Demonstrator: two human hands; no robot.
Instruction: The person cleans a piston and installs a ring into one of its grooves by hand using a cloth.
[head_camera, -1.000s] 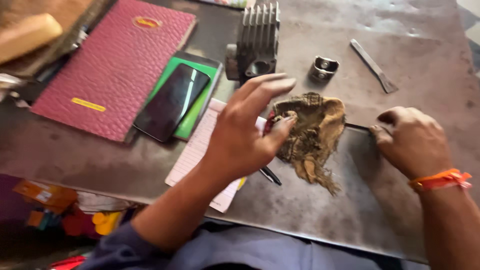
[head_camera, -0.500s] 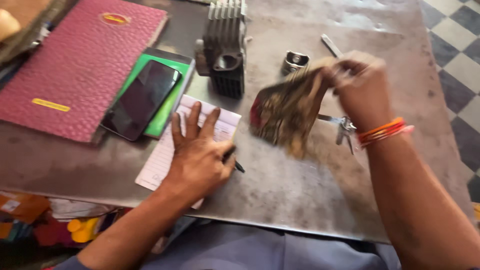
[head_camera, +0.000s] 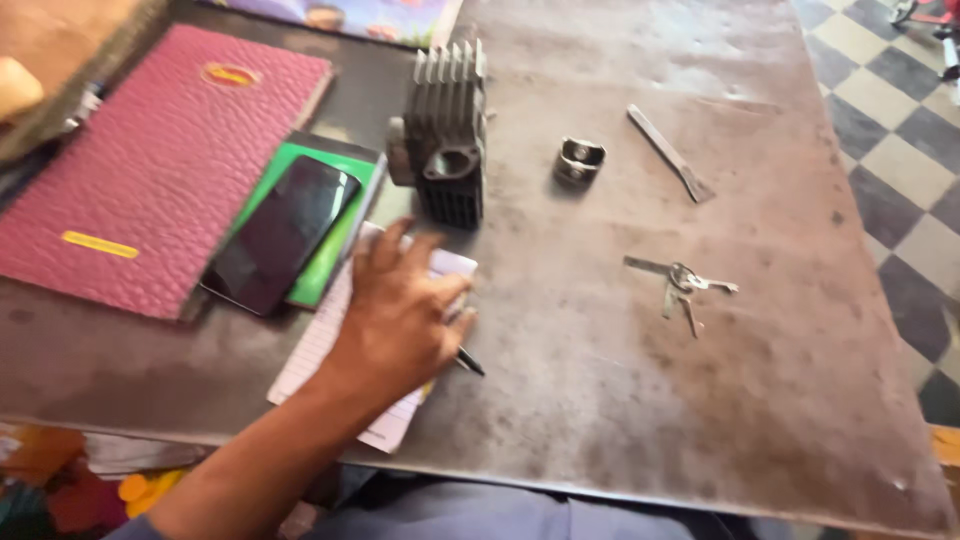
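left hand (head_camera: 400, 320) flat on notepad (head_camera: 330, 350), pen (head_camera: 468, 362) beneath

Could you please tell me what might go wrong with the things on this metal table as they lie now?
The left hand rests flat on the white lined notepad, which lies near the edge of the grey metal table; a pull toward the person might slide it off. The black pen half hidden under that hand could roll away. The black smartphone lies close beside the hand on a green pad, and a sideways sweep might knock it.
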